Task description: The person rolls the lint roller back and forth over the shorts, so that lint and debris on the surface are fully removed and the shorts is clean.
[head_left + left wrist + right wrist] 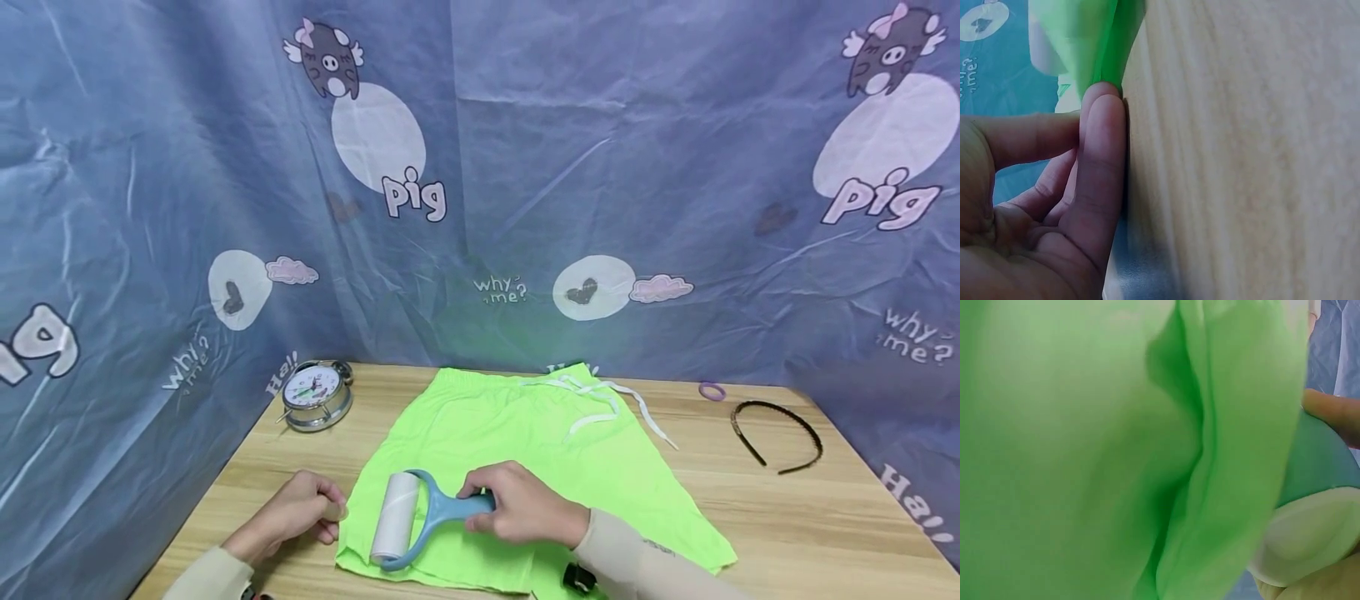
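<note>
Neon green shorts (pixel 480 433) with white drawstrings (pixel 592 387) lie spread on the wooden table. My right hand (pixel 517 504) grips the blue handle of a lint roller (pixel 396 517), whose white roll rests over the left leg of the shorts. In the right wrist view the handle's end (pixel 1319 465) shows between the fingers, with green fabric (pixel 1085 450) filling the left. My left hand (pixel 300 510) is at the left edge of that leg. Seen from the left wrist, its thumb and fingers (pixel 1102 144) pinch the green fabric (pixel 1100 44).
A silver alarm clock (pixel 318 397) stands at the table's back left. Toward the back right are a purple hair tie (pixel 712 391) and a black headband (pixel 780 408). Blue printed cloth (pixel 510 183) hangs behind and along both sides of the table (pixel 817 533).
</note>
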Available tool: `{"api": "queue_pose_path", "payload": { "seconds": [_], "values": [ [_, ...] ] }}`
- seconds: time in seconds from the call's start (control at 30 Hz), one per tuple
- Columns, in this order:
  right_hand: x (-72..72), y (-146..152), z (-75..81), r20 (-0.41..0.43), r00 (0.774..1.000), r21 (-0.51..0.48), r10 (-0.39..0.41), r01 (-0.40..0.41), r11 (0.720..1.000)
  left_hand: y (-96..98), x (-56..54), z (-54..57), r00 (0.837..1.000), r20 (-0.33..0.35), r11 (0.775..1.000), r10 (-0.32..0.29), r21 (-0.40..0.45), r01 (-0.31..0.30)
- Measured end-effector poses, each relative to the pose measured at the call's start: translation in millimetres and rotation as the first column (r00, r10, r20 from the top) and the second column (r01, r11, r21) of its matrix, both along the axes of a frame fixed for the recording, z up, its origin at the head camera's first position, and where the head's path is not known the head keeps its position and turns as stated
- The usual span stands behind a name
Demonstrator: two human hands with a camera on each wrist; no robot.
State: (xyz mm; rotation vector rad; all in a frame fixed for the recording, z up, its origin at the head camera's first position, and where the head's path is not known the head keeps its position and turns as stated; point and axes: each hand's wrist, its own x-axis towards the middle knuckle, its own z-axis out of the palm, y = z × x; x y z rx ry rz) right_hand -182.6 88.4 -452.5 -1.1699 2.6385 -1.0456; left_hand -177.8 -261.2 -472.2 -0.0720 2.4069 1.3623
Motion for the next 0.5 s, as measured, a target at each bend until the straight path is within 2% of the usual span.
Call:
{"api": "queue_pose_path", "payload": {
  "seconds": [0.5],
  "values": [
    [2.9,30.7,0.3,0.018,1.000,-0.017,0.005,-0.004,1.000,-1.3,-0.5,-0.5,1.000,-0.005,1.000,-0.024,0.016,0.024]
  ]
}}
